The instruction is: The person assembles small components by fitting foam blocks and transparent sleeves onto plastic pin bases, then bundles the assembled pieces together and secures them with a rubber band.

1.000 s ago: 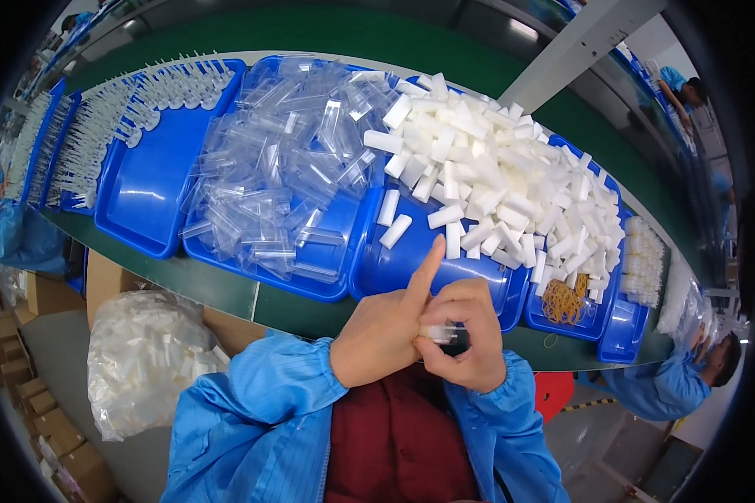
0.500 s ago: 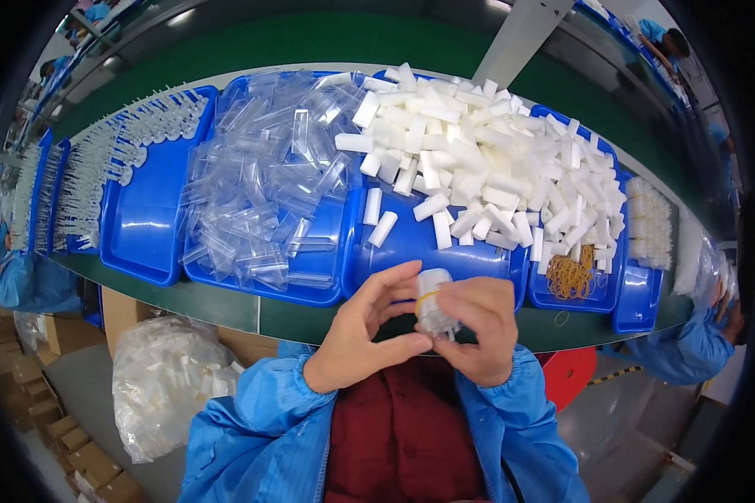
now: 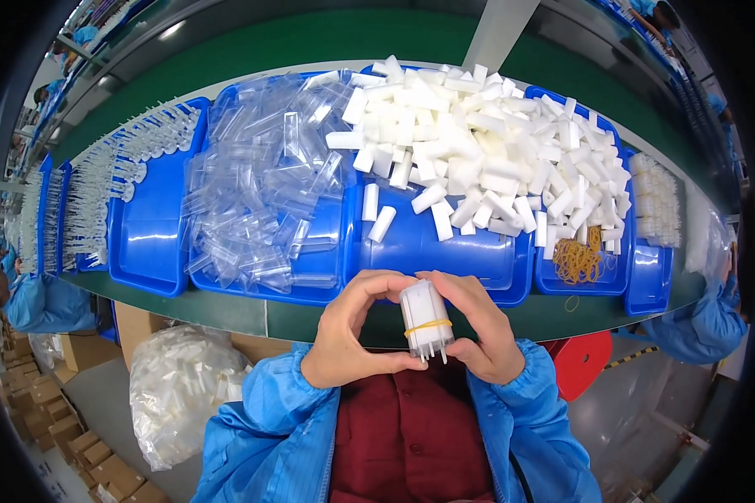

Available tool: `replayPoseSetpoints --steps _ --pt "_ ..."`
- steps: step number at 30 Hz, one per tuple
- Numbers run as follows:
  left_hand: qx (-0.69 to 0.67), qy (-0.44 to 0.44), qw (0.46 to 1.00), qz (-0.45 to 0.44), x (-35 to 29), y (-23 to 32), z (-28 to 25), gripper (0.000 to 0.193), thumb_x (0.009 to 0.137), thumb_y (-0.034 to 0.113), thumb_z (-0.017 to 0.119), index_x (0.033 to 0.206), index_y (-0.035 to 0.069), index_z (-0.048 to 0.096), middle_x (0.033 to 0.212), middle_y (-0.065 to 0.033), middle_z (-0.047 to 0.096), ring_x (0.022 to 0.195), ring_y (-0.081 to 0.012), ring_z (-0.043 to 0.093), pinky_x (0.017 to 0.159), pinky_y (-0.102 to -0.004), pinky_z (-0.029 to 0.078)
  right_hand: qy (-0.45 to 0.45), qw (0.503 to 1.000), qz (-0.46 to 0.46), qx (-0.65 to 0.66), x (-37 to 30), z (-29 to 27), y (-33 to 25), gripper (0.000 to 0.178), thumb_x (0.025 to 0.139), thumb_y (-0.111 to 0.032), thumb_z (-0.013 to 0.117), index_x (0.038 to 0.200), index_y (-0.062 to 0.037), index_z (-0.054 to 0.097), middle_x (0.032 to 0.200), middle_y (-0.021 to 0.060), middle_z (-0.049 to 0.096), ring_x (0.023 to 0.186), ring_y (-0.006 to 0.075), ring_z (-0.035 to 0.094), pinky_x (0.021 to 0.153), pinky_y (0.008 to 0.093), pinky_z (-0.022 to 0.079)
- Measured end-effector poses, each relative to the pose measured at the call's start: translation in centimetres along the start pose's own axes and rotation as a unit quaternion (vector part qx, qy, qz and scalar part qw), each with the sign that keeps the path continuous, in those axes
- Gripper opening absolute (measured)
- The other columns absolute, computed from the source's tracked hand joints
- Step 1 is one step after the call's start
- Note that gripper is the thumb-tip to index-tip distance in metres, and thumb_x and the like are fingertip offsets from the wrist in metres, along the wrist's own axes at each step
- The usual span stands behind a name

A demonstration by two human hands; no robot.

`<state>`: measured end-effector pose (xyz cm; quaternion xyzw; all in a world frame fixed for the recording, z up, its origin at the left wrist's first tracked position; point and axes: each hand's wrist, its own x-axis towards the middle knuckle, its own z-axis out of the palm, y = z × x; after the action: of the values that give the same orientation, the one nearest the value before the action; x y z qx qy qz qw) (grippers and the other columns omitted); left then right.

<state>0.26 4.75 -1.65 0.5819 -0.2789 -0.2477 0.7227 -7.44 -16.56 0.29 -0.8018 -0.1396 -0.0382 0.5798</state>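
Head view is showing a white bundle [image 3: 424,303] sitting in front of the blue tray [image 3: 436,258]. Left hand [image 3: 348,327] and right hand [image 3: 482,323] are holding it between their half-curled fingers, and a yellow band [image 3: 428,327] is hugging it.

Forearms [image 3: 277,394] in blue sleeves [image 3: 537,419], both angled in twd each other from the lower edge; cuffs [image 3: 313,375] gathered at the wrists. L hand [image 3: 335,339] & R hand [image 3: 486,331] face each other in front of the chest, approx level. L: fingers [image 3: 369,285] bent fwd & over, thumb [image 3: 394,362] nearly straight below, making a C-shape. R: index reaching fwd & to L, tip nr L fingertips, thumb lower & bent. Both curled in a two-sided grip; can't tell if fingertips touch.
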Motion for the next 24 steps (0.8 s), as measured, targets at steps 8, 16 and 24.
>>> replayPoseSetpoints --steps 8,16,24 --pt "0.227 -0.001 0.972 0.055 0.7 1.8 -0.3 0.080 0.063 0.017 0.095 0.132 0.002 0.056 0.124 -0.0151 0.057 0.111 -0.0261 0.058 0.097 -0.0352 0.048 -0.026 0.996 0.036 0.073 0.7 -1.2 0.4 0.070 0.089 -0.032 0.073 0.144 0.0002 0.045 0.138 0.0179 0.054 0.119 0.0335 0.055 0.103 0.0398 0.041" --pt "0.146 0.013 0.989 -0.016 0.6 0.8 0.0 0.078 0.065 0.015 0.094 0.132 0.002 0.056 0.126 -0.0132 0.059 0.110 -0.0230 0.060 0.094 -0.0337 0.050 -0.042 0.989 0.134 0.056 0.8 -0.9 -0.1 0.067 0.089 -0.028 0.073 0.144 -0.0003 0.046 0.131 0.0171 0.058 0.118 0.0293 0.057 0.102 0.0369 0.044" --pt "-0.126 0.073 0.984 -0.102 0.6 0.0 0.8 0.076 0.070 0.006 0.090 0.133 -0.002 0.049 0.126 -0.0118 0.060 0.115 -0.0204 0.060 0.098 -0.0340 0.049 0.014 0.990 0.087 0.110 0.4 0.0 0.8 0.065 0.094 -0.027 0.068 0.147 0.0001 0.042 0.143 0.0177 0.049 0.127 0.0288 0.053 0.108 0.0375 0.040"
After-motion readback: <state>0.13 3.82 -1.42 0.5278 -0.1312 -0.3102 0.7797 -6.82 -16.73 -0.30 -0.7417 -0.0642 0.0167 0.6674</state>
